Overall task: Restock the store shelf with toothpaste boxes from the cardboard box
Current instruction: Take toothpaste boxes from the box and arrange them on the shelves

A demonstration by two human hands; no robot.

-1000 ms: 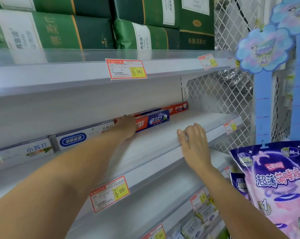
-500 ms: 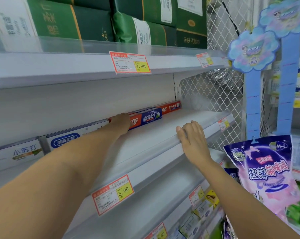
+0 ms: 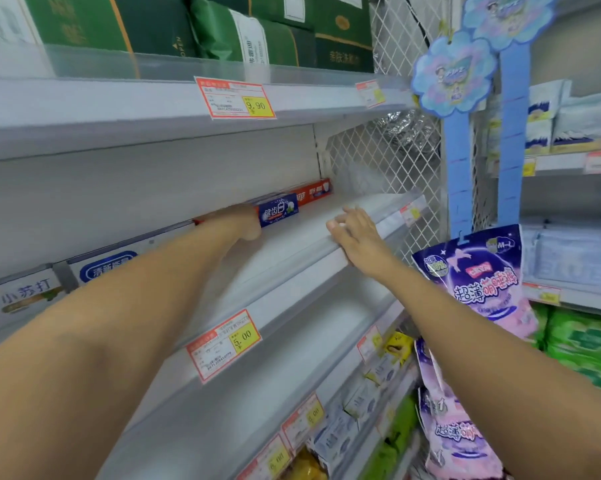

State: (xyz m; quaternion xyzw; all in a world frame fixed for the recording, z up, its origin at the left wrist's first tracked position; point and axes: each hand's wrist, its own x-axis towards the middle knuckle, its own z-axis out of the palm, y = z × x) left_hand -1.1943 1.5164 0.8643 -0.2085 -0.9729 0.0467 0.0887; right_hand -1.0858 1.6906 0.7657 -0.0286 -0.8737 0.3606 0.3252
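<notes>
A red and yellow price tag [image 3: 223,344] reading 5.00 sits on the front rail of the middle shelf [image 3: 292,245]. To the right hangs a purple pack [image 3: 482,282] printed 超薄萌睡裤 and M-L. The right hand [image 3: 356,233] lies flat on the shelf's front lip, its fingers straight and holding nothing. Deeper in, well apart from it, the left hand [image 3: 238,221] covers the red near end of a blue toothpaste box [image 3: 278,212] marked 健齿白. Its fingers are hidden, so whether it grips cannot be told. This box lies lengthwise along the back wall, in front of a red toothpaste box [image 3: 314,192]. Left of the hand are white boxes [image 3: 25,296] reading 小苏打. Above, a tag [image 3: 235,97] reads 9.90, under green packs [image 3: 153,26].
</notes>
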